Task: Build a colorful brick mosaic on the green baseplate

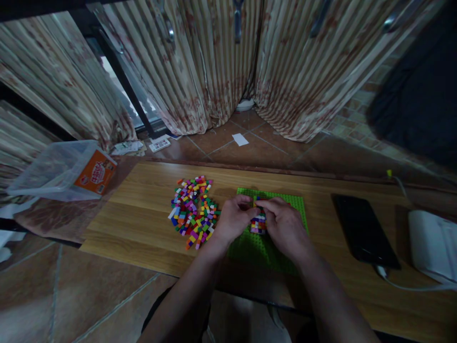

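Note:
A green studded baseplate (264, 255) lies on the wooden board, and a small build of multicoloured toy building bricks (258, 224) sits on it. My left hand (233, 218) is over the plate's left half, fingers curled in and closed against the build's far end. Across from it, my right hand (285, 224) reaches in from the right, its thumb and index finger closed at the same spot. The two sets of fingertips nearly meet and hide whatever is between them. Left of my left hand lies a loose pile of small coloured bricks (193, 221).
On the right of the wooden board (143, 214) lie a black phone (366, 231) with a white cable and a white device (433, 245). A clear plastic bin (60, 169) with an orange label stands beyond the left end. Striped curtains (221, 66) hang behind, over a tiled floor.

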The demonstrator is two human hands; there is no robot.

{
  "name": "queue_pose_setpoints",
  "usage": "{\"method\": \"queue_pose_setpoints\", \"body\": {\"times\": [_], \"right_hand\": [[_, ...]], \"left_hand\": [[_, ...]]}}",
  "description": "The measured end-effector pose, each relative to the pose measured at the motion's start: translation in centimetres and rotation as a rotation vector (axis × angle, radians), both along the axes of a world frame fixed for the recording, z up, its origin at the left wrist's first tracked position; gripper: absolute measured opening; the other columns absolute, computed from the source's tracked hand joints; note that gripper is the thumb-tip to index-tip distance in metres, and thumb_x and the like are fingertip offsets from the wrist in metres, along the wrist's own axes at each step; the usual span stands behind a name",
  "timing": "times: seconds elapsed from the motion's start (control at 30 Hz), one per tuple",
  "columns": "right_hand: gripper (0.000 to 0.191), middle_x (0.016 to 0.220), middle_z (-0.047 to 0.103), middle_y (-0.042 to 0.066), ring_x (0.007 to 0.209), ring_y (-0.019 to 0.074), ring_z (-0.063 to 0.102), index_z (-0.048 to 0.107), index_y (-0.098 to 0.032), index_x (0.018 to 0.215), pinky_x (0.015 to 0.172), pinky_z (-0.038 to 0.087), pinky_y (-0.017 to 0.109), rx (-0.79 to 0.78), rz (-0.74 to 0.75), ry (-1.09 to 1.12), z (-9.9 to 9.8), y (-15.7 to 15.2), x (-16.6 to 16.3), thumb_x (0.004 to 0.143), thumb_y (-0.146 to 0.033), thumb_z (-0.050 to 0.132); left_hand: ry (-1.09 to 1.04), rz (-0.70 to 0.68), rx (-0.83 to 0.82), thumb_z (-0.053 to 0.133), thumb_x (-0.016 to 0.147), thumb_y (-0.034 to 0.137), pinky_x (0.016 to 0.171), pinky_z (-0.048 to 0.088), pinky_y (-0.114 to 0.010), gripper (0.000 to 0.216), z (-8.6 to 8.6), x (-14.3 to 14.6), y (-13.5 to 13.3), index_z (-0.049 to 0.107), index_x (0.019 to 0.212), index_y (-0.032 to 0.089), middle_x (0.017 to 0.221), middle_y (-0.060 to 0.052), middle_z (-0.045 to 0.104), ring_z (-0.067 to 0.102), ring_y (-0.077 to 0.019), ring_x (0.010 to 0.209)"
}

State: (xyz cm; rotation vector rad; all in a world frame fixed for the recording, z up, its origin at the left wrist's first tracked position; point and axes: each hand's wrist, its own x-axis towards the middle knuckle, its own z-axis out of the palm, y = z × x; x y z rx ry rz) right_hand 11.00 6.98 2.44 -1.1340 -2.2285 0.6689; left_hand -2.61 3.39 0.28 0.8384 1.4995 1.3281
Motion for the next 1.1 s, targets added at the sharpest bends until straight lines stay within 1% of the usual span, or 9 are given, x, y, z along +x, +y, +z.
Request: {"method": "queue_pose_setpoints", "body": {"times": [0.23,0.43,0.5,0.6,0.67,0.77,0.87,0.97,1.1], "right_hand": [[0.035,0.096,0.068,0.008,0.087,0.0195,0.065,0.073,-0.021,0.105,0.081,0.051,0.034,0.009,0.003,0.073,-0.7,-0.2,0.2,0.09,-0.016,0.041],[0.036,0.094,0.069,0.008,0.086,0.0196,0.066,0.074,-0.02,0.101,0.08,0.052,0.034,-0.025,-0.009,0.122,-0.6,-0.2,0.2,0.091,-0.021,0.04],[0.035,0.097,0.07,0.008,0.088,0.0197,0.067,0.074,-0.02,0.101,0.081,0.052,0.034,-0.055,-0.019,0.134,-0.5,-0.1,0.3,0.091,-0.023,0.041],[0.035,0.102,0.072,0.008,0.09,0.02,0.068,0.074,-0.02,0.103,0.082,0.052,0.034,-0.118,-0.039,0.163,-0.3,0.0,0.7,0.091,-0.027,0.042],[0.035,0.105,0.072,0.008,0.091,0.0201,0.068,0.074,-0.021,0.104,0.081,0.053,0.034,-0.149,-0.053,0.182,-0.2,0.0,0.9,0.091,-0.029,0.043],[0.034,0.107,0.073,0.007,0.09,0.0199,0.068,0.074,-0.021,0.104,0.081,0.053,0.034,-0.162,-0.08,0.195,-0.1,0.0,1.1,0.091,-0.032,0.045],[0.032,0.106,0.073,0.007,0.091,0.0203,0.068,0.074,-0.021,0.103,0.082,0.053,0.034,-0.159,-0.096,0.212,-0.1,0.0,1.3,0.09,-0.036,0.048],[0.032,0.104,0.074,0.006,0.09,0.0207,0.069,0.074,-0.022,0.102,0.081,0.054,0.034,-0.158,-0.111,0.209,-0.2,0.1,1.6,0.09,-0.04,0.049],[0.034,0.103,0.074,0.005,0.09,0.0209,0.069,0.074,-0.024,0.102,0.083,0.053,0.035,-0.167,-0.126,0.185,-0.5,0.3,1.7,0.089,-0.044,0.05]], "left_hand": [[-0.021,0.008,0.001,0.071,0.068,0.015,0.054,0.041,-0.02,0.027,0.0,0.1,0.0,0.064,0.093,0.014,0.063,0.005,0.057,0.052,-0.0077,0.055],[0.173,0.015,0.012,0.069,0.072,0.016,0.06,0.043,-0.022,0.029,-0.1,0.5,-0.3,0.064,0.1,0.013,0.07,0.002,0.061,0.057,-0.0115,0.064],[0.216,-0.008,0.041,0.069,0.073,0.018,0.061,0.044,-0.023,0.034,0.0,0.5,-0.5,0.062,0.106,0.013,0.072,0.001,0.062,0.058,-0.0121,0.065],[0.247,-0.052,0.091,0.072,0.075,0.03,0.059,0.043,-0.023,0.042,0.7,-0.3,-1.0,0.06,0.112,0.013,0.072,0.001,0.061,0.056,-0.0125,0.064],[0.271,-0.045,0.126,0.067,0.08,0.037,0.059,0.042,-0.023,0.038,1.5,-1.7,-1.4,0.062,0.109,0.013,0.072,0.001,0.06,0.055,-0.0122,0.064],[0.329,0.042,0.145,0.055,0.086,0.033,0.061,0.043,-0.022,0.023,2.5,-4.7,-1.7,0.066,0.092,0.014,0.072,0.001,0.06,0.053,-0.011,0.064],[0.361,0.185,0.123,0.057,0.082,0.029,0.058,0.04,-0.02,0.019,2.8,-8.1,-2.1,0.066,0.088,0.014,0.067,0.002,0.058,0.051,-0.01,0.061],[0.429,0.332,0.1,0.059,0.079,0.028,0.061,0.042,-0.021,0.02,2.9,-11.3,-3.0,0.068,0.088,0.013,0.073,0.0,0.065,0.056,-0.0118,0.066],[0.565,0.452,-0.012,0.059,0.077,0.029,0.063,0.043,-0.023,0.022,3.4,-14.4,-5.3,0.069,0.089,0.013,0.075,-0.003,0.068,0.059,-0.0142,0.067]]}}
